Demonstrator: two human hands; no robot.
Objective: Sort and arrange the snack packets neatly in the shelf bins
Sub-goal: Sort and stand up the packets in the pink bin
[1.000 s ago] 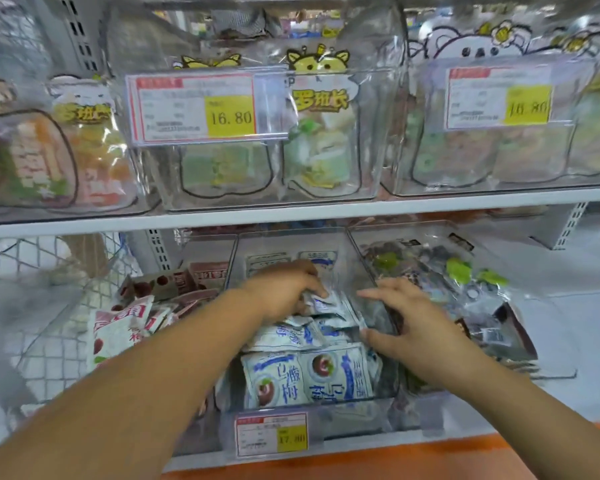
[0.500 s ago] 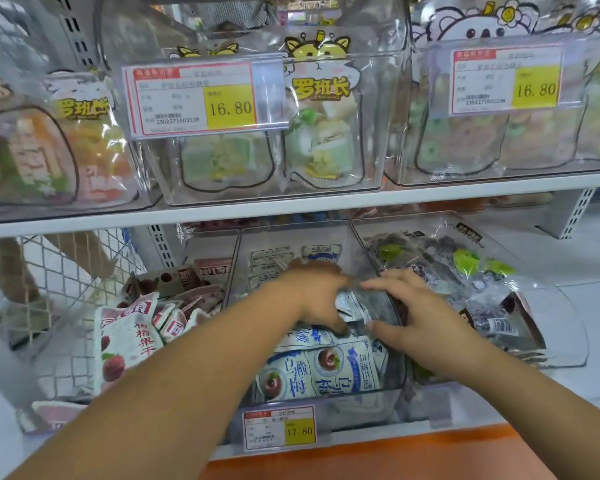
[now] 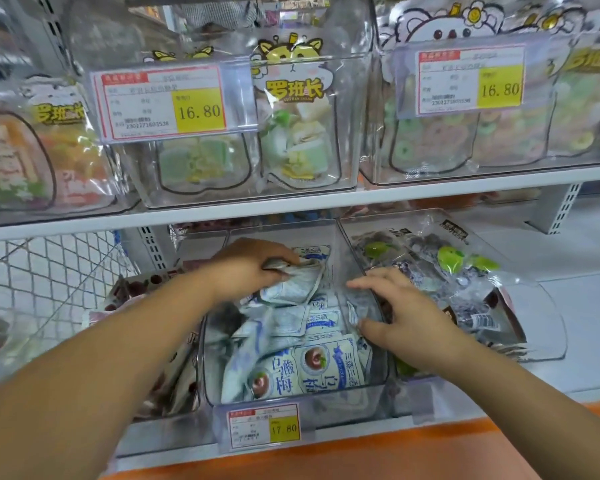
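Observation:
A clear plastic bin (image 3: 371, 393) on the lower shelf holds several white-and-blue snack packets (image 3: 309, 368), some upright at the front, others loose behind. My left hand (image 3: 253, 268) reaches into the back of the bin and grips a crumpled white-and-blue packet (image 3: 291, 287). My right hand (image 3: 399, 313) rests with spread fingers on the bin's right wall, thumb inside against the packets. The bin to the right (image 3: 548, 327) contains dark packets with green fruit (image 3: 447, 258). The bin to the left (image 3: 174, 386) holds red-and-white packets, partly hidden by my left forearm.
The upper shelf (image 3: 291, 209) carries clear bins of candy bags (image 3: 295, 140) with price tags (image 3: 163, 102) reading 16.80. A 17.80 tag (image 3: 264, 427) hangs on the middle bin's front. A white wire mesh panel (image 3: 49, 278) stands at the left. An orange edge (image 3: 430, 452) runs below the shelf.
My left hand has closed on a packet at the back of the bin and pulled it up. My right hand shifted slightly along the bin's right wall. The view moved closer.

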